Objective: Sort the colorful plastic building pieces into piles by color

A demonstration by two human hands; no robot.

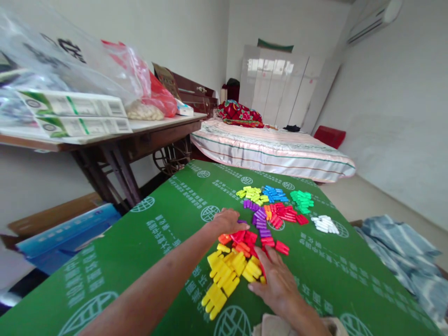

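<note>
Yellow pieces (226, 275): a loose heap of small plastic pegs on the green board (140, 242), nearest the camera, between the two hands.
Right hand (276, 280): palm down, fingers spread and relaxed, fingertips touching the right edge of the yellow heap; grasping nothing that shows.
Left hand (227, 219): flat on the board just beyond the heap, fingers loosely curled at the red pieces (245, 238); whether it pinches one I cannot tell.
Middle piles: purple pieces (261, 219) and more red ones, touching and partly mixed.
Far piles: lime pieces (251, 192), blue pieces (275, 193), green pieces (301, 200), white pieces (325, 224), each set apart.
Risk: judged from the layout, a sweep of either palm could push yellow into red, since the heaps already touch; the board's smooth face would let pegs skid off the near edge.
Writing: white globe emblems and rows of characters printed on the board, too small to read; the boxes (70, 114) on the side table (140, 130) carry green-striped labels, illegible.
</note>
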